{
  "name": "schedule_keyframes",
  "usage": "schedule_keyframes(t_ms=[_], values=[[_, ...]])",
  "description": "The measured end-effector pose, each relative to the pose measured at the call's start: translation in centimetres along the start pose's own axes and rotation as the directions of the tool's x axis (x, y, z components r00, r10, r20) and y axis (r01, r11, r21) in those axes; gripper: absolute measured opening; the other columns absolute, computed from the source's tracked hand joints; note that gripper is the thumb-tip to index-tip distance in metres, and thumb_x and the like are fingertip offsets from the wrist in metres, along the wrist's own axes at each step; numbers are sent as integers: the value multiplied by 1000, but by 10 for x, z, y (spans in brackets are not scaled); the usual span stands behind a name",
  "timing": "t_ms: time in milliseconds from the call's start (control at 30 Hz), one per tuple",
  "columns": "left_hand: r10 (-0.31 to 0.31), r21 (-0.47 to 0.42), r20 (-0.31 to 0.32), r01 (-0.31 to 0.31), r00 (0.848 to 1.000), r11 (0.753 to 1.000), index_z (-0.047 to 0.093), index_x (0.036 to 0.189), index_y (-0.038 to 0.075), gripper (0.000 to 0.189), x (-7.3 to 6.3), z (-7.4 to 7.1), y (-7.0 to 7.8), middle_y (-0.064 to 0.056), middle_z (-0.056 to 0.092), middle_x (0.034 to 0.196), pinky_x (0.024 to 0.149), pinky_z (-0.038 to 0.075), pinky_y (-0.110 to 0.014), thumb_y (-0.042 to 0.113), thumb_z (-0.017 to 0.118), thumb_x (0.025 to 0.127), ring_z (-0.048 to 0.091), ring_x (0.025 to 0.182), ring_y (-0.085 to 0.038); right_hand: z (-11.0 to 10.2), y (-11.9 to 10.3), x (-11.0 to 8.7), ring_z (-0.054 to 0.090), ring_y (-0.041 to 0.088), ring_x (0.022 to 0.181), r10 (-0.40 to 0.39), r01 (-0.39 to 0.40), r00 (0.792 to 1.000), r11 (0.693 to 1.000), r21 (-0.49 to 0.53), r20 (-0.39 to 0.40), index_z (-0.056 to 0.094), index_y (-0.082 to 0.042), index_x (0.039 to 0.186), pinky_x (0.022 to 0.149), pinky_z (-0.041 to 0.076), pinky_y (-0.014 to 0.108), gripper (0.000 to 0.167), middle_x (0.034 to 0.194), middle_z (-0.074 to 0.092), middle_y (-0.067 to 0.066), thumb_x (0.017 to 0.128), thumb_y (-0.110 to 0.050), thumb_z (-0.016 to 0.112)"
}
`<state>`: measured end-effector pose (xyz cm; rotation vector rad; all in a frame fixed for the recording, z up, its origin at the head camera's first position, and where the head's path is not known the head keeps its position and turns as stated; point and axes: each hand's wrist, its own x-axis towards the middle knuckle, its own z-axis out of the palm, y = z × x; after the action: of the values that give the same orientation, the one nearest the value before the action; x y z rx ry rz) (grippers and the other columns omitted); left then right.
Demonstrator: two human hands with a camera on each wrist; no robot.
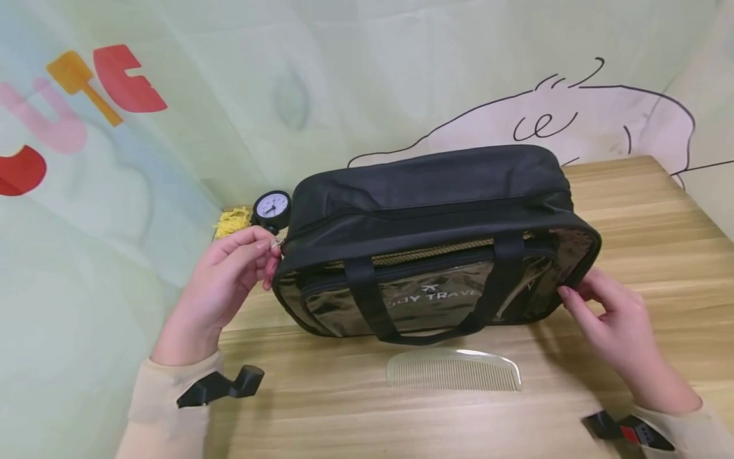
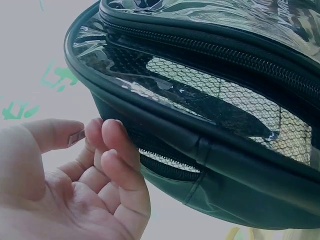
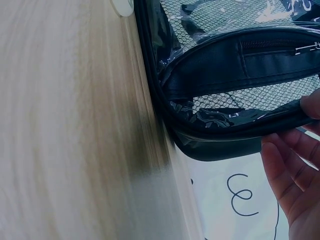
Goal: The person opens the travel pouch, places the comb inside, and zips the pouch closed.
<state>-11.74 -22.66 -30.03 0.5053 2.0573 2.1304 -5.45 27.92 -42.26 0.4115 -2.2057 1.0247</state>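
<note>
A black toiletry bag [image 1: 430,217] with a clear front pocket, white lettering and two strap handles stands on the table. My left hand [image 1: 232,274] is at its left end, pinching a small metal zipper pull [image 2: 76,137] between thumb and fingers. Beside those fingers, a short stretch of the zipper [image 2: 170,165] is parted and light mesh shows through. At the bag's right end, my right hand [image 1: 616,319] grips the piped edge [image 3: 280,125] between thumb and fingers. A pale translucent comb [image 1: 455,371] lies flat in front of the bag. The bag's inside is mostly hidden.
Behind my left hand, a small round black clock [image 1: 272,209] with a white dial stands next to a yellow shaggy thing [image 1: 232,221]. The wood-grain table [image 1: 321,408] meets a printed cloth backdrop [image 1: 241,115] at the back and left.
</note>
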Motion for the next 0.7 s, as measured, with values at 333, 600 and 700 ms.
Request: schedule_keyframes(t_ms=[333,600,700], values=[[2,14,-8,-2,1000,1000,65,93,4,24,5,8,11,-2,62,77,54,46,-26,4,46,108,53,61,-17,-1,0,1,57,-18,81,-6,7,1000,1000,16,-11,73,2,96,62,43,5,7,84,66,-13,90,-1,73],[8,-2,-36,-8,999,1000,64,91,3,27,5,12,14,-2,58,79,53,43,-26,1,43,107,49,63,-17,-4,-2,5,57,-17,81,17,-17,999,1000,-10,34,73,0,102,61,45,6,20,90,64,-19,83,9,74],[13,-5,-33,-14,999,1000,64,90,3,27,6,13,16,-3,57,79,53,41,-26,0,43,106,47,62,-18,-3,-3,3,56,-17,81,26,-25,999,1000,-18,40,74,-1,104,59,45,7,22,90,63,-18,84,7,75]])
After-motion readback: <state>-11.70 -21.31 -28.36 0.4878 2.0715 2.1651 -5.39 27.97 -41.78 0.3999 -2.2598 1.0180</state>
